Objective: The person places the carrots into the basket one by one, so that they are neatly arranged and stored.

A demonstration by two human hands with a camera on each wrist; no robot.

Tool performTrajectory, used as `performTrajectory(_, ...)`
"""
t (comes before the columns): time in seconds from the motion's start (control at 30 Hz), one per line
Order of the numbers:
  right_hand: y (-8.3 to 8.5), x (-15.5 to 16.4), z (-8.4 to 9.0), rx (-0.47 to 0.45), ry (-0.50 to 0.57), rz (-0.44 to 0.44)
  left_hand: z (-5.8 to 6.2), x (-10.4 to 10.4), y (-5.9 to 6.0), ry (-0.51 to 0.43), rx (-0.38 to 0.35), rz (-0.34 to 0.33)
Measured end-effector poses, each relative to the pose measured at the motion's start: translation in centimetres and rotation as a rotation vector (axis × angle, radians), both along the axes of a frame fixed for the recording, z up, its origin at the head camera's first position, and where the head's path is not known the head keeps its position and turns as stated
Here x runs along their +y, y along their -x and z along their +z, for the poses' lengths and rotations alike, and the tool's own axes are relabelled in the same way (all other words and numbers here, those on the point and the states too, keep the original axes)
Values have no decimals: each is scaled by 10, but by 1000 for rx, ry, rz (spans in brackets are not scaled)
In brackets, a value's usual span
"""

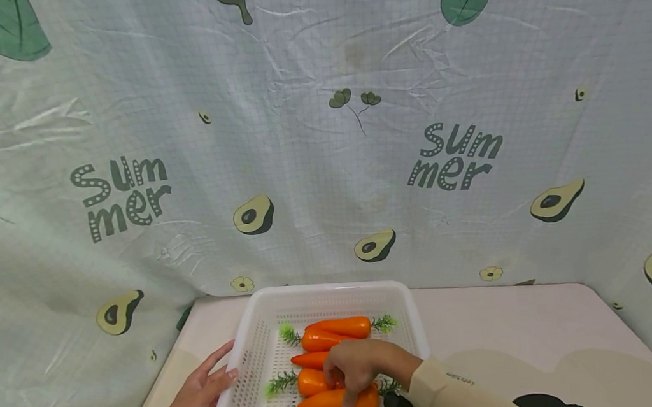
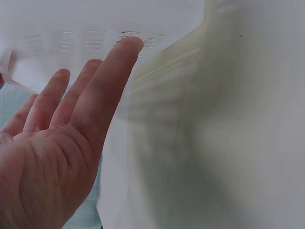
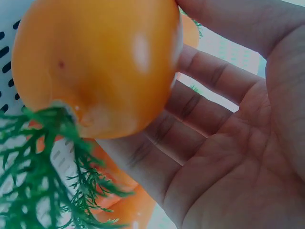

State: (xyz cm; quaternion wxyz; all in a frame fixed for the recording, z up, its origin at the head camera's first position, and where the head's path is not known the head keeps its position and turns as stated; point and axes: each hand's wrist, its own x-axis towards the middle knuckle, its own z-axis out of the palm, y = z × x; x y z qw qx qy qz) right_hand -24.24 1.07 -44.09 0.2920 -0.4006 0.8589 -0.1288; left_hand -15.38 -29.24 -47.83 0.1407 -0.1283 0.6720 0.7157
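A white perforated plastic basket [image 1: 418, 324] stands on the table, holding several orange carrots with green tops. My right hand [image 1: 361, 363] reaches into it and grips the nearest carrot [image 1: 319, 403], thumb on the near side and fingers behind. In the right wrist view, this carrot [image 3: 105, 62] fills the upper left, its thick end and leafy top towards the camera. Other carrots [image 1: 338, 327] lie farther back in the basket, partly covered by the hand. My left hand [image 1: 194, 396] is at the basket's left side, fingers extended, with its index fingertip [image 2: 129, 44] right at the outer wall.
A pale table [image 1: 484, 319] extends to the right of the basket, with a black printed shape near its front edge. Behind it hangs a light curtain [image 1: 300, 167] printed with avocados and leaves. A small black object [image 1: 398, 404] sits beneath the right sleeve, overlapping the basket.
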Motion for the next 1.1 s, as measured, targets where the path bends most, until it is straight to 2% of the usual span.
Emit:
performTrajectory(0.23, -2, 0, -2, -12, -18, -26, 0, 0, 0, 2, 11, -26)
performTrajectory(0.5, -3, 2, -2, 32, -25, -34, -1, -1, 1, -13, 12, -34)
performTrajectory(0.7, -3, 6, -3, 18, -14, -75, 0, 1, 2, -9, 11, -49)
performTrajectory(0.83, -2, 13, 5, 3, 62, -101, 0, -1, 3, -6, 17, -70)
performTrajectory(1.1, 0, 38, 31, -96, 340, -191, -3, -5, 3, 16, 8, -84)
